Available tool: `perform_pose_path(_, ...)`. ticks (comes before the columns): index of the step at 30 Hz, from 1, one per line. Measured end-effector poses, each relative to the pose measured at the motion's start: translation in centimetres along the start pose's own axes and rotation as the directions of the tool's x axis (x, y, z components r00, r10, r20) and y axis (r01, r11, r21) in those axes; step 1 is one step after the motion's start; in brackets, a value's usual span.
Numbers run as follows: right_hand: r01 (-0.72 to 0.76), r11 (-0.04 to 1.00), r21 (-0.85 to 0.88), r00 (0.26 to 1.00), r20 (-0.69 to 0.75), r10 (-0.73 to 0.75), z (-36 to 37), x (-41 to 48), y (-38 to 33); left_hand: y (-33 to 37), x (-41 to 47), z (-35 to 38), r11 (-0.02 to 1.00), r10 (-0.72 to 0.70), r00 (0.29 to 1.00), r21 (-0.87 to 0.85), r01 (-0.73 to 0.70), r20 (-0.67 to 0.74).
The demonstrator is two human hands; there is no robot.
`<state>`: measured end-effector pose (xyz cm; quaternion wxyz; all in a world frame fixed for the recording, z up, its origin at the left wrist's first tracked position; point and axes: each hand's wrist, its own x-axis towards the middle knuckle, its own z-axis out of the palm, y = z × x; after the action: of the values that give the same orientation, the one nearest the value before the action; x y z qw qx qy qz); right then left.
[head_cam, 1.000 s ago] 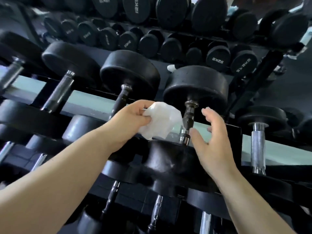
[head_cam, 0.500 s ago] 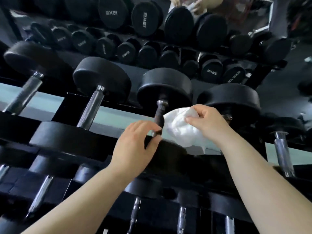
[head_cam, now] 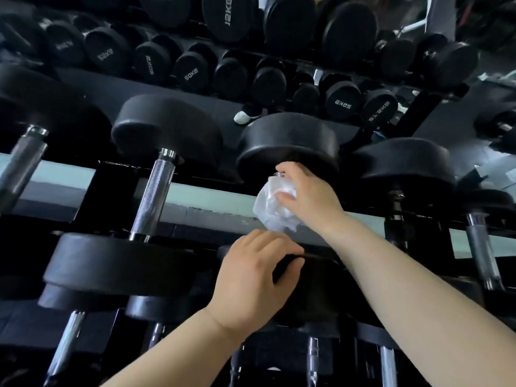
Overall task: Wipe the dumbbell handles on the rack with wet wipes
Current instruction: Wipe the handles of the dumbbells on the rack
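Black steel tiered rack [head_cam: 111, 191] fills the view, with a pale strip showing through between the rails. Behind and above it are rows of smaller black round dumbbells [head_cam: 339, 103] with reversed weight labels. On the top tier is the centre dumbbell [head_cam: 287, 146], black with thick round rubber heads, lying with one head far and one near. Left neighbour dumbbell [head_cam: 167, 129] has its knurled chrome handle [head_cam: 153, 196] fully exposed. Right neighbour dumbbell [head_cam: 405, 163] sits just beside the centre one and its handle is dark and partly hidden by the rack. More chrome handles [head_cam: 67, 339] are on the lower tier, below the forearms. Both bare forearms come in from the bottom edge and cover part of the lower tier. Left hand [head_cam: 251, 275] has its fingers curled over the rim of the centre dumbbell's near head, gripping it. Right hand [head_cam: 307, 194] is clamped round the crumpled white wet wipe [head_cam: 273, 208], which is wrapped on the centre dumbbell's handle just under the far head. Wipe and hand hide nearly all of that handle, leaving only the chrome collar [head_cam: 279, 174] showing at the top. A small white shoe [head_cam: 245, 116] is visible behind the far head.
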<state>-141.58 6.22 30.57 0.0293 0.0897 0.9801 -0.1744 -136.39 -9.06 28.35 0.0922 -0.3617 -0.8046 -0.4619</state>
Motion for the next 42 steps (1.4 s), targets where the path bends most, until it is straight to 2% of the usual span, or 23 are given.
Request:
perform_pose_path(2, 0.129, 0.98, -0.154, 0.983, -0.112, -0.147, 0.5, 0.1, 0.3, 0.0, 0.0, 0.0, 1.0, -0.009, 1.0, 0.007, 0.009, 0.006)
perform_pose_path(4, 0.243, 0.928, -0.282, 0.901, -0.289, -0.323, 0.7, 0.0, 0.8, 0.1, -0.1, 0.0, 1.0, -0.025, 1.0, 0.01, 0.025, 0.016)
perform_pose_path(6, 0.28, 0.911, -0.302, 0.86, -0.342, -0.378, 1.0, 0.1, 1.3, 0.2, -0.1, 0.0, 0.999, -0.033, 0.999, 0.017, 0.033, 0.009)
perform_pose_path(9, 0.234, 0.972, -0.03, 0.955, -0.179, -0.235, 1.3, -0.4, 1.2, 0.2, -0.1, 0.0, 0.999, -0.04, 0.999, 0.026, 0.04, -0.009)
perform_pose_path(12, 0.195, 0.974, 0.112, 0.98, 0.011, -0.198, 1.8, -0.6, 2.0, 0.3, -0.1, 0.0, 0.999, -0.043, 0.999, 0.028, 0.043, -0.025)
perform_pose_path(15, 0.172, 0.978, 0.117, 0.985, -0.026, -0.17, 1.6, -0.4, 1.9, 0.4, -0.1, 0.0, 0.998, -0.06, 0.998, 0.027, 0.061, -0.035)
perform_pose_path(18, 0.294, 0.951, 0.099, 0.955, -0.076, -0.287, 1.8, -0.5, 1.9, 0.4, -0.2, -0.1, 0.997, -0.066, 0.997, 0.024, 0.067, -0.036)
perform_pose_path(21, 0.479, 0.871, 0.11, 0.875, 0.011, -0.483, 2.2, -2.1, 2.3, 0.4, -0.2, -0.1, 0.998, -0.052, 0.998, 0.018, 0.053, -0.037)
perform_pose_path(23, 0.51, 0.853, 0.111, 0.857, 0.02, -0.515, 2.3, -2.0, 2.5, 0.3, -0.2, -0.1, 0.999, -0.049, 0.998, 0.015, 0.05, -0.043)
perform_pose_path(25, 0.44, 0.889, 0.127, 0.897, -0.017, -0.442, 1.8, -0.5, 2.2, 0.2, -0.3, 0.0, 0.998, -0.053, 0.998, 0.015, 0.053, -0.047)
perform_pose_path(27, 0.302, 0.947, 0.112, 0.952, -0.096, -0.292, 1.2, 1.0, 1.5, 0.1, -0.3, 0.0, 0.999, -0.053, 0.997, 0.01, 0.054, -0.056)
perform_pose_path(29, 0.255, 0.962, 0.1, 0.964, -0.108, -0.244, 1.4, 1.3, 1.8, 0.2, -0.3, 0.1, 0.999, -0.052, 0.997, 0.007, 0.052, -0.059)
perform_pose_path(31, 0.333, 0.932, 0.142, 0.943, -0.034, -0.332, 1.6, -0.2, 2.1, 0.1, -0.3, 0.1, 0.999, -0.049, 0.997, 0.011, 0.05, -0.061)
perform_pose_path(33, 0.443, 0.876, 0.191, 0.884, 0.071, -0.463, 1.9, -2.1, 2.3, 0.1, -0.2, 0.1, 0.999, -0.038, 0.996, 0.012, 0.039, -0.074)
perform_pose_path(35, 0.471, 0.856, 0.213, 0.851, 0.145, -0.504, 2.1, -2.4, 2.3, 0.2, -0.2, 0.1, 0.999, -0.033, 0.995, 0.012, 0.034, -0.09)
perform_pose_path(37, 0.473, 0.853, 0.221, 0.854, 0.122, -0.506, 1.9, -1.3, 2.2, 0.2, -0.3, 0.0, 0.999, -0.039, 0.995, 0.028, 0.042, -0.091)
perform_pose_path(38, 0.452, 0.868, 0.206, 0.879, 0.063, -0.473, 1.4, -0.6, 2.2, 0.3, -0.3, -0.1, 0.998, -0.045, 0.995, 0.036, 0.048, -0.087)
perform_pose_path(40, 0.318, 0.917, 0.241, 0.948, -0.056, -0.314, 0.6, 0.6, 2.4, 0.4, -0.3, -0.1, 0.997, -0.055, 0.995, 0.041, 0.059, -0.084)
perform_pose_path(42, 0.246, 0.936, 0.25, 0.969, -0.041, -0.243, 0.7, 0.4, 2.5, 0.4, -0.3, -0.1, 0.997, -0.06, 0.994, 0.044, 0.064, -0.088)
